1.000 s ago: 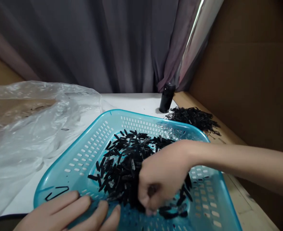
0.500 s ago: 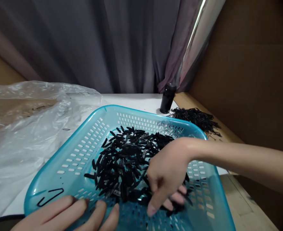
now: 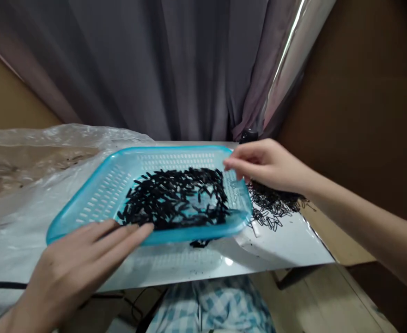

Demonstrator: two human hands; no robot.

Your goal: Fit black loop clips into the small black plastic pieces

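A light-blue perforated basket (image 3: 182, 235) sits at the middle of the white tabletop, with many small black elongated pieces (image 3: 158, 196) spread over its bottom. My left hand (image 3: 88, 259) is on the near left rim, its fingers laid together over the edge and its thumb hidden. At the far right corner, my right hand (image 3: 252, 162) has its thumb and curled fingers on the rim. A few black pieces (image 3: 200, 243) show just below the near rim.
Thin black loops (image 3: 276, 203) lie piled right of the basket. Behind my right hand stands a dark container (image 3: 249, 135), partly hidden. Clear plastic sheeting (image 3: 26, 203) covers the left side. The white table's front edge (image 3: 276, 270) runs above a blue-and-white checked cloth (image 3: 210, 305).
My right hand has left the black pieces and moved up to the far right rim. The basket has shifted away from me and left, its contents lie differently, and the table's front edge now shows.
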